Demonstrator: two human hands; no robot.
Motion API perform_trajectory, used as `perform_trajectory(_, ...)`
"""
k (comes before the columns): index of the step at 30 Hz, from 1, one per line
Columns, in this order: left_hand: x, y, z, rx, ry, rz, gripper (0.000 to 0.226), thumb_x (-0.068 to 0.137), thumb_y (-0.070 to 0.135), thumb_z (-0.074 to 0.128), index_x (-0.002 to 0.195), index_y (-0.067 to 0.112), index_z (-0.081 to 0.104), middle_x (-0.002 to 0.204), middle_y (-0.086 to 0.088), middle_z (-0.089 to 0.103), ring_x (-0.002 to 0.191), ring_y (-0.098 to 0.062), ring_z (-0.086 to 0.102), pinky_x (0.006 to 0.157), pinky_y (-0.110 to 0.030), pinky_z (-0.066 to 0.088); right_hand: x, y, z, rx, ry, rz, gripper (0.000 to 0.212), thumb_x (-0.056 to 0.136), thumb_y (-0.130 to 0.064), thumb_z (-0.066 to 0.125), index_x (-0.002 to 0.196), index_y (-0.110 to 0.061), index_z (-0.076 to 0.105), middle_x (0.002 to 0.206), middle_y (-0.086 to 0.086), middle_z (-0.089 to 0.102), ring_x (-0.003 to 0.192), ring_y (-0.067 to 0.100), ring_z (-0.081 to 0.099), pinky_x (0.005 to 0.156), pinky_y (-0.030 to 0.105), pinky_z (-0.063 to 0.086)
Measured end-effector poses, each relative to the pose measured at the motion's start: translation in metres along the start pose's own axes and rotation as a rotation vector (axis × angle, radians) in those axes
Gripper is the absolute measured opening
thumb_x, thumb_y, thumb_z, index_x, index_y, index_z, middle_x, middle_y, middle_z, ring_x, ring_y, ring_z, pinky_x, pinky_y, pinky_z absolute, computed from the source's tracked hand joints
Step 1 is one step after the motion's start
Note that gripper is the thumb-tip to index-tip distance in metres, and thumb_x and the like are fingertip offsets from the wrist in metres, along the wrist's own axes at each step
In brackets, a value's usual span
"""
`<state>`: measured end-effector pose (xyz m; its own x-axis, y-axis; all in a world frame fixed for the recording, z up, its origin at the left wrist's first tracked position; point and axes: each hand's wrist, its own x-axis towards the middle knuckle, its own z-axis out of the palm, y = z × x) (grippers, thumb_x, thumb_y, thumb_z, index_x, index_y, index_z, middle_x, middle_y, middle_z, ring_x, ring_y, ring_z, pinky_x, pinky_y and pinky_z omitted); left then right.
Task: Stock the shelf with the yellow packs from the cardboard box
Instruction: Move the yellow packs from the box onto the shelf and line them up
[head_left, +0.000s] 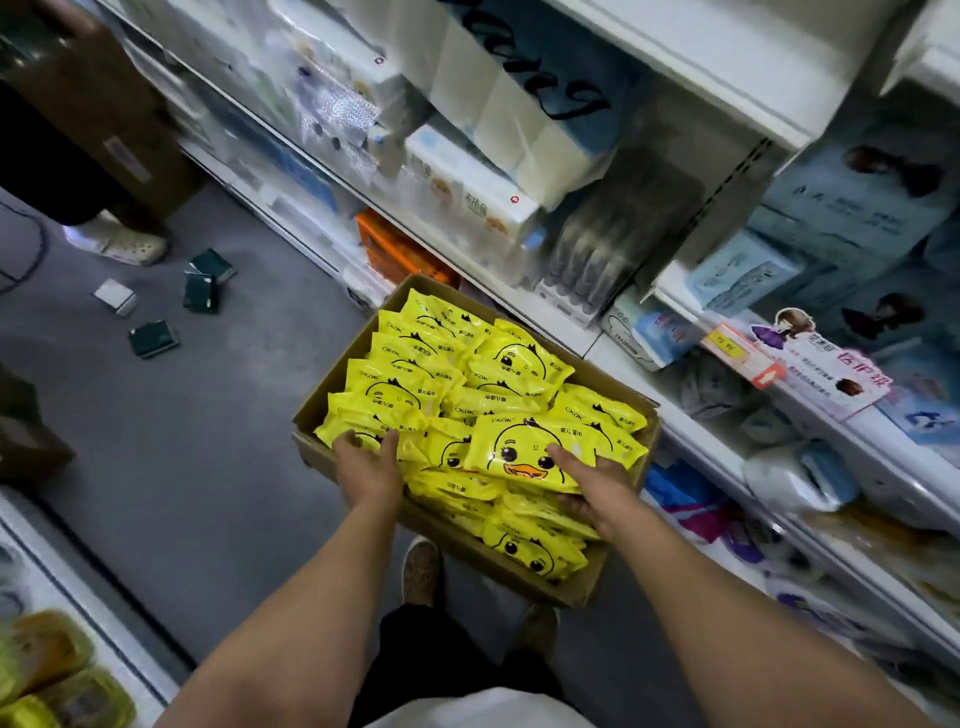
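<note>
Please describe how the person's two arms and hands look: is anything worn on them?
Both forearms are bare up to the picture's lower edge: no sleeves show. The left hand and the right hand wear no gloves, and no watch, ring or bracelet is visible on either.

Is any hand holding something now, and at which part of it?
The right hand has a grip on the near edge of the top duck pack. The left hand rests on packs at the box's left; a grip there cannot be told.
</note>
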<state>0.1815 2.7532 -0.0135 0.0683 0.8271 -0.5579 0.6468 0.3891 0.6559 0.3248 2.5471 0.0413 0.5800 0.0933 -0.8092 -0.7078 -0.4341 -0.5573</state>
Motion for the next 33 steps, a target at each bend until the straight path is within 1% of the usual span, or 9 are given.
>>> perform_trajectory(2, 0.032, 0.000, -0.016, 0.087, 0.022, 0.048, 0.079, 0.079, 0.027, 0.080, 0.143, 0.004, 0.038, 0.143, -0.018, 0.047, 0.131, -0.036, 0.045, 0.106, -0.045, 0.037, 0.004, -0.003, 0.018, 0.059, 0.078, 0.025, 0.095, 0.079, -0.037, 0.081, 0.152, -0.007, 0.028, 0.154, 0.012, 0.035, 0.085, 0.016, 0.057, 0.083, 0.034, 0.058)
perform_trajectory(5, 0.065, 0.001, -0.024, 0.193, -0.051, 0.077, 0.096, 0.077, 0.019, 0.082, 0.151, 0.004, 0.024, 0.156, -0.016, 0.030, 0.144, -0.032, 0.029, 0.116, -0.046, 0.028, 0.010, -0.009, 0.043, 0.146, 0.143, 0.061, 0.100, 0.076, -0.039, 0.082, 0.154, -0.010, 0.025, 0.157, 0.010, 0.030, 0.085, 0.018, 0.057, 0.083, 0.032, 0.057)
perform_trajectory(7, 0.077, 0.000, -0.024, 0.236, -0.094, 0.119, 0.098, 0.075, 0.015, 0.083, 0.152, 0.005, 0.024, 0.155, -0.015, 0.033, 0.144, -0.030, 0.030, 0.117, -0.043, 0.027, 0.010, -0.014, 0.057, 0.179, 0.166, 0.072, 0.100, 0.077, -0.039, 0.082, 0.154, -0.010, 0.025, 0.157, 0.010, 0.030, 0.080, 0.017, 0.056, 0.083, 0.032, 0.057)
perform_trajectory(13, 0.083, 0.010, -0.029, 0.445, -0.063, 0.130, 0.055, 0.079, 0.017, 0.078, 0.126, 0.013, 0.052, 0.130, -0.014, 0.054, 0.122, -0.035, 0.049, 0.097, -0.046, 0.042, 0.008, -0.024, 0.071, 0.186, 0.203, 0.073, 0.100, 0.076, -0.040, 0.082, 0.153, -0.012, 0.025, 0.157, 0.008, 0.030, 0.082, 0.018, 0.060, 0.073, 0.029, 0.057)
perform_trajectory(17, 0.082, 0.010, -0.031, 0.752, -0.116, 0.234, 0.038, 0.083, 0.034, 0.072, 0.119, 0.023, 0.066, 0.112, -0.012, 0.064, 0.111, -0.034, 0.047, 0.089, -0.039, 0.039, 0.005, -0.034, 0.071, 0.172, 0.227, 0.059, 0.100, 0.076, -0.042, 0.082, 0.154, -0.012, 0.025, 0.157, 0.010, 0.031, 0.079, 0.019, 0.065, 0.064, 0.026, 0.055)
perform_trajectory(23, 0.064, 0.025, -0.034, 0.844, -0.127, 0.264, 0.030, 0.081, 0.045, 0.072, 0.100, 0.023, 0.074, 0.104, -0.014, 0.065, 0.111, -0.032, 0.046, 0.096, -0.039, 0.038, -0.006, -0.039, 0.068, 0.225, 0.262, 0.026, 0.099, 0.077, -0.043, 0.081, 0.153, -0.011, 0.026, 0.153, 0.009, 0.034, 0.077, 0.018, 0.063, 0.087, 0.035, 0.059)
perform_trajectory(26, 0.050, 0.032, -0.036, 0.680, -0.267, 0.268, 0.022, 0.086, 0.036, 0.069, 0.095, 0.016, 0.064, 0.106, -0.017, 0.066, 0.103, -0.035, 0.056, 0.086, -0.037, 0.046, -0.013, -0.038, 0.064, 0.261, 0.271, -0.007, 0.098, 0.078, -0.044, 0.081, 0.153, -0.011, 0.027, 0.152, 0.010, 0.035, 0.075, 0.018, 0.064, 0.089, 0.037, 0.058)
perform_trajectory(29, 0.028, 0.041, -0.038, 0.538, -0.309, 0.259, 0.015, 0.092, 0.022, 0.059, 0.100, 0.010, 0.054, 0.110, -0.021, 0.062, 0.102, -0.039, 0.057, 0.074, -0.035, 0.041, -0.025, -0.034, 0.054, 0.317, 0.259, -0.052, 0.096, 0.080, -0.041, 0.080, 0.153, -0.010, 0.027, 0.148, 0.009, 0.039, 0.073, 0.020, 0.065, 0.083, 0.035, 0.059)
perform_trajectory(33, -0.007, 0.050, -0.041, 0.392, -0.319, 0.278, 0.030, 0.099, 0.025, 0.052, 0.115, 0.000, 0.048, 0.119, -0.027, 0.058, 0.109, -0.041, 0.054, 0.074, -0.037, 0.037, -0.041, -0.025, 0.029, 0.407, 0.238, -0.098, 0.078, 0.075, -0.044, 0.083, 0.136, -0.013, 0.045, 0.129, 0.006, 0.058, 0.073, 0.021, 0.070, 0.070, 0.031, 0.060)
